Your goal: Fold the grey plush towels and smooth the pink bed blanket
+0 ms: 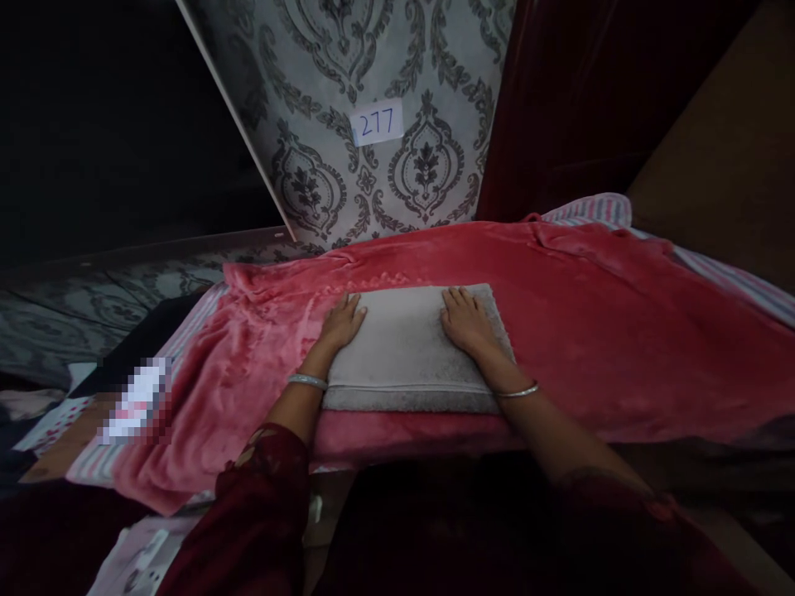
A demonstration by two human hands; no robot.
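A grey folded cloth (397,348), plush along its edges with a smoother top, lies flat on a red fleece blanket (577,331). My left hand (344,321) rests at its upper left edge, fingers stretched out and partly over the blanket. On the upper right part of the cloth, my right hand (465,317) lies flat with the fingers extended. Neither hand grips anything. Nearest me, a seam and a plush strip run along the cloth's front edge.
A striped cloth (590,209) shows from under the blanket at the back right and left side. A large dark screen (124,124) stands at the left. Patterned wallpaper behind bears a paper marked 277 (377,122). A dark red panel (559,108) rises at the right.
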